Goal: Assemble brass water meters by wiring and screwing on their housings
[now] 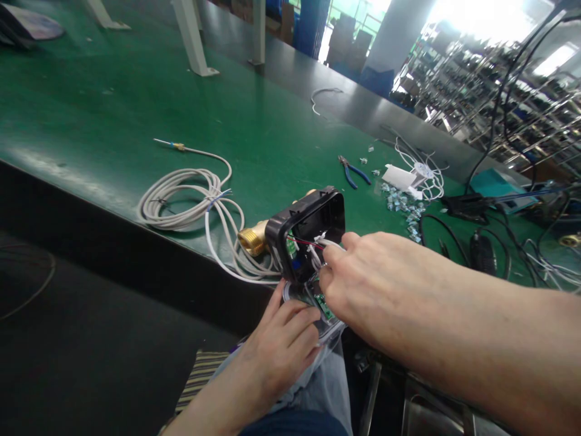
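A black plastic housing [305, 235] stands tilted at the table's front edge, its open side toward me. Behind it a threaded brass fitting [252, 240] sticks out to the left. Red, black and white wires [314, 249] run out of the opening. My right hand [351, 275] is closed at the opening with its fingers around the white wires; the fingertips are partly hidden. Below the housing lies a clear plastic cover [333, 330] with a green circuit board [324, 307] in it. My left hand [287, 333] grips this cover from the left, fingers bent over its edge.
A coiled grey cable [177, 200] with a metal probe tip [178, 146] lies left on the green table [113, 109]. Blue-handled cutters [353, 172], small metal clips [402, 203] and white wire scraps [438, 175] lie beyond the housing. Black cables [483, 251] crowd the right side.
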Motion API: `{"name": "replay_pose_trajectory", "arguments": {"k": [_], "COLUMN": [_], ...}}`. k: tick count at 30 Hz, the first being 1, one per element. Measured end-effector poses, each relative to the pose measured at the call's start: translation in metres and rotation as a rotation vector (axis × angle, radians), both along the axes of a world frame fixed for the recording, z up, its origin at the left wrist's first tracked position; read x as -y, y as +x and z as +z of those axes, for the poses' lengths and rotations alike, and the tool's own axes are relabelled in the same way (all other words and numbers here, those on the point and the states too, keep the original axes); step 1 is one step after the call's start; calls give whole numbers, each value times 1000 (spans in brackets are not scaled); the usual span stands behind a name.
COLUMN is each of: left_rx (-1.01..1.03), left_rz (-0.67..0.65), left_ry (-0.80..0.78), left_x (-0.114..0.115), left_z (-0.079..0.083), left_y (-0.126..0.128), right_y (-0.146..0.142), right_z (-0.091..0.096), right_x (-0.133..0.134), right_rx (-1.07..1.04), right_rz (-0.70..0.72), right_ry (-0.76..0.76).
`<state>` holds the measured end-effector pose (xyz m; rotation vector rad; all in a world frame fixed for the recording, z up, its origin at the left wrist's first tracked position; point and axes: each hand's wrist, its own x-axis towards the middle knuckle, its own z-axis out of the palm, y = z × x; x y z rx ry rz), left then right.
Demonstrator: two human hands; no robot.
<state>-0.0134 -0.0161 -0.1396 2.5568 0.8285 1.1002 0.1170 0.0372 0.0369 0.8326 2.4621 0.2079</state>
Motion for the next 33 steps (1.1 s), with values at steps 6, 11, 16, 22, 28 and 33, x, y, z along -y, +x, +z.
{"name": "replay_pose_trajectory", "arguments": {"k": [6, 11, 16, 22, 28, 33], "left_rx": [24, -32, -38, -61, -54, -39], "left_rz": [18, -16, -7, -7, -11, 17], "left_ry": [-23, -91, -120, -121, -110, -58], "left_x": [0, 2, 3, 3, 2, 4], "left_z": [2, 1, -1, 1, -3, -9], "left_y": [0, -2, -3, -5, -8, -6], "right_y": [19, 44, 64, 97, 132, 138], "right_z": [-15, -23, -22, -22, -37, -95], "right_x": [20, 37, 43, 59, 64, 23], "right_rx": [-79, -176, -358, -498, -797, -837], "right_rz": [38, -109, -154, -342, -699, -954], "right_ry": [74, 176, 265, 131, 119, 267]}}
